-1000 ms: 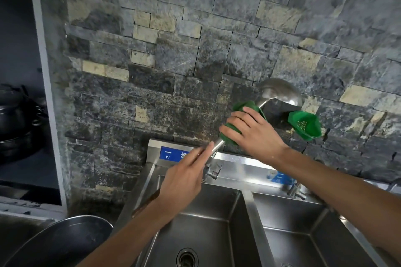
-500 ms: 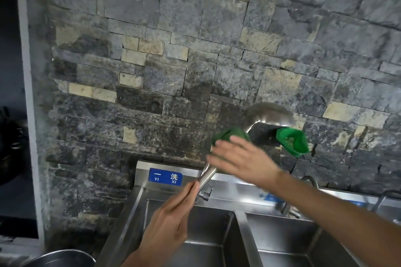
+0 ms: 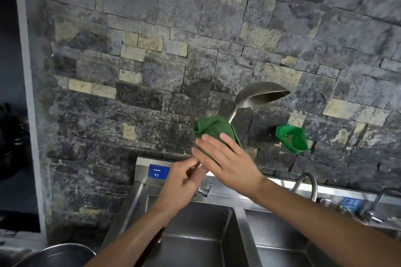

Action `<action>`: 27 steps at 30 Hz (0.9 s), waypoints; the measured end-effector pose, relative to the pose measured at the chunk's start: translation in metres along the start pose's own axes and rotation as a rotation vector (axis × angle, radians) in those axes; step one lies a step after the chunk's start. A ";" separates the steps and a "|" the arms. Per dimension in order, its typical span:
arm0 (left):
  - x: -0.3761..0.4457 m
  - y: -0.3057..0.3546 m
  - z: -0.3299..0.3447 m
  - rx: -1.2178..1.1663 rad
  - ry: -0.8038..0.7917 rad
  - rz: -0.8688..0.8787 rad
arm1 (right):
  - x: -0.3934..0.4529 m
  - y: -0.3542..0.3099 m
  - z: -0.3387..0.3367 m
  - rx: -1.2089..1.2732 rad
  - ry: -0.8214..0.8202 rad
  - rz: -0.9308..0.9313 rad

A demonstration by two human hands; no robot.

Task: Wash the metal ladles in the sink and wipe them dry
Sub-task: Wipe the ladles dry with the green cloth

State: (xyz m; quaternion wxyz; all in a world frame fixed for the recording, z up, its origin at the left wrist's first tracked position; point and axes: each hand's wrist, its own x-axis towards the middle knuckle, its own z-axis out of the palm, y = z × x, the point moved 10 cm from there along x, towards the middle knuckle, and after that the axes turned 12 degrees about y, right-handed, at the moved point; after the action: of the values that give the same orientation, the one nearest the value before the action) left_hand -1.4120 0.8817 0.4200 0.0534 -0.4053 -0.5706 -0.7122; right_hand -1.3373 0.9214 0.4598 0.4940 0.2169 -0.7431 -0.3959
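A metal ladle [image 3: 259,95] is held up in front of the stone wall, bowl at the top and handle slanting down to the left. My left hand [image 3: 184,182] grips the lower end of the handle. A green cloth [image 3: 213,131] is wrapped around the middle of the handle, and my right hand [image 3: 227,160] is closed over it. Both hands hover above the back rim of a steel double sink [image 3: 240,225].
A green plastic strainer basket [image 3: 293,138] hangs on the wall right of the ladle. Taps [image 3: 306,184] stand along the sink's back ledge. A steel bowl rim [image 3: 58,251] shows at the bottom left. Dark pots [image 3: 10,143] sit far left.
The ladle has turned, its bowl now tilted sideways and edge-on. My right hand with the cloth has slid along the handle toward my left hand. The view has tilted upward.
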 end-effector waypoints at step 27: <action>0.019 0.009 -0.029 0.310 0.039 0.091 | 0.020 0.102 0.014 -0.220 -0.320 -0.280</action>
State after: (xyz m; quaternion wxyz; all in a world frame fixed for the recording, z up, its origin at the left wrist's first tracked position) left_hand -1.4348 0.8608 0.4390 0.1584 -0.4038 -0.6538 -0.6200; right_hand -1.3512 0.9729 0.5500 0.3306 0.1973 -0.7271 -0.5684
